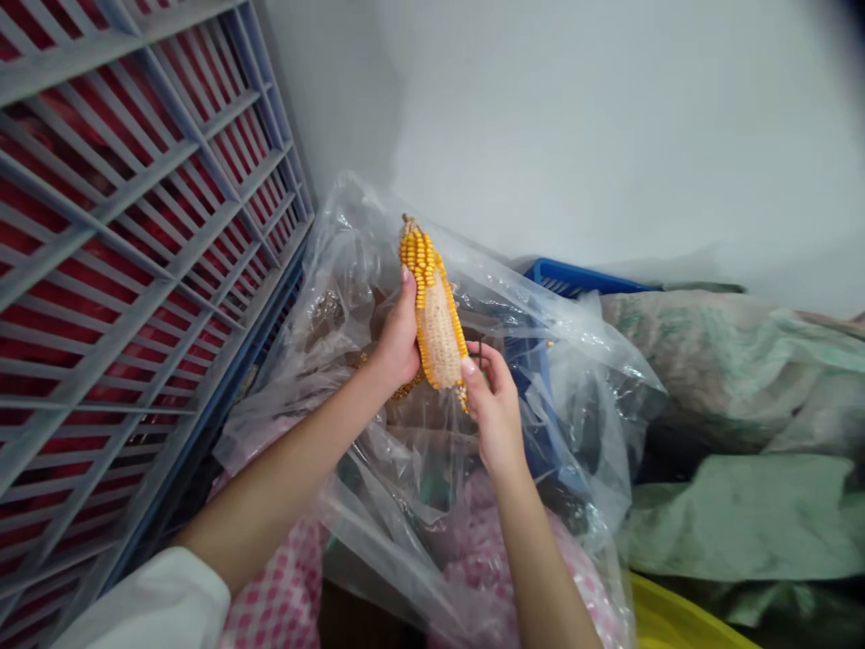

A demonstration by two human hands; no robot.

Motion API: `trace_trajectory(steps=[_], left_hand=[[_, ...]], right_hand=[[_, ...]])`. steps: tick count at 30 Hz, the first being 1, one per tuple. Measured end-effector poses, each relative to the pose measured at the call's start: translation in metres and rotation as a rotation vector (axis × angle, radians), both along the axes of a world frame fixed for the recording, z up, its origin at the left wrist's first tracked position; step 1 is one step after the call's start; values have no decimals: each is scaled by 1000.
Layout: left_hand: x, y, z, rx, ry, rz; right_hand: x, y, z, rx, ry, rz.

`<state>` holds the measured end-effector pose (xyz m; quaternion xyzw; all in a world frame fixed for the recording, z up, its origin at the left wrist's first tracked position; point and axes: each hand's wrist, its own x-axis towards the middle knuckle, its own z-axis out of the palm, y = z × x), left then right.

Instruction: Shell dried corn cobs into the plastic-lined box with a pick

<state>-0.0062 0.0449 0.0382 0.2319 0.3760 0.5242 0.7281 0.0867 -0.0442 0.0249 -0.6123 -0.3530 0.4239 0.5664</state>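
Note:
An ear of corn (436, 311) with yellow kernels tilts over a clear plastic bag (351, 225). A broad strip of its pale cob is bare, while kernels cover the stalk end and both sides. My left hand (398, 338) is wrapped round its left side, thumb along the kernels. At the lower right end, my right hand (496, 401) is closed with its thumb against the edge of the ear. A thin dark thing shows by the right fingers; I cannot make out what it is. Loose kernels (407, 388) lie in the bag below, partly hidden by my left hand.
Slatted grey-blue crates (195, 234) with red behind their slats rise at left. A blue basket (581, 279) stands under the bag's right side. Pale sacks (736, 370) are piled at right, with something yellow (676, 617) below. A white wall (608, 126) closes the back.

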Motion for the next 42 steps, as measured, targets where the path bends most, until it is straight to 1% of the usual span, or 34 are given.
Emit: trace_trajectory(steps=[1, 3, 5, 7, 13, 17, 20, 28, 30, 32, 35, 37, 40, 42], left_hand=[[0, 0, 0, 9, -11, 32], [1, -2, 1, 52, -18, 89], [1, -3, 0, 97, -6, 121], [1, -5, -1, 122, 9, 120], [0, -8, -1, 185, 45, 97], [0, -9, 2, 240, 40, 55], [0, -10, 2, 262, 39, 50], [-2, -10, 3, 271, 45, 25], [-3, -8, 2, 291, 91, 9], [-3, -7, 0, 305, 164, 27], [-1, -9, -3, 267, 206, 30], [0, -11, -5, 198, 176, -26], [2, -13, -5, 106, 132, -61], [1, -12, -4, 81, 110, -62]], right_hand=[[-1, 1, -2, -10, -48, -2], [-2, 2, -5, -37, -110, 36], [-1, 2, -6, -45, -99, 98], [-1, 1, -5, -34, -66, 137], [-4, -1, -2, -20, -20, 121], [-8, -2, -1, -11, 36, 94], [-9, -3, 0, -5, 54, 82], [-15, -5, 5, 22, 25, 51], [-15, -5, 5, 48, -14, 36], [-13, -4, 3, 66, -91, -3], [-7, -3, -1, 54, -239, -85], [-4, -2, -3, 59, -313, -123], [-5, -1, -5, 100, -355, -149], [-6, 0, -5, 115, -319, -153]])
